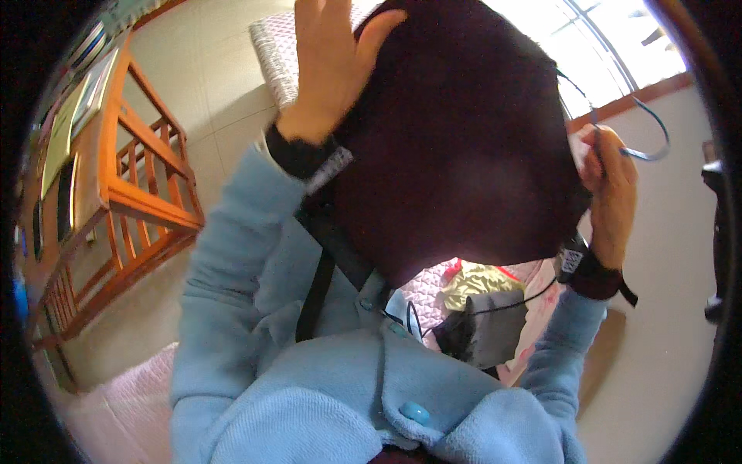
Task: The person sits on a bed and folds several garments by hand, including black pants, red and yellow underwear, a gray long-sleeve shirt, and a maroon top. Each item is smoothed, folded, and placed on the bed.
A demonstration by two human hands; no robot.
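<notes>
A large dark, nearly black piece of cloth (456, 147) spreads in front of me and fills the upper middle. My left hand (328, 66) lies at its upper left edge, the thumb stretched away over the cloth; its fingertips run out of the top of the picture. At the cloth's right edge, my right hand (610, 174) is closed around what looks like a clothes hanger, whose thin blue curved hook (663, 135) sticks out beyond the fingers. The rest of the hanger is hidden. Black bands with white labels circle both wrists.
Below the cloth lie a grey folded item (496, 329) and a yellowish cloth (475, 286) on pink quilted bedding (425, 295). A wooden table (108, 193) with papers stands left. A bright window (595, 46) is at upper right, with a white wall (668, 232) below it.
</notes>
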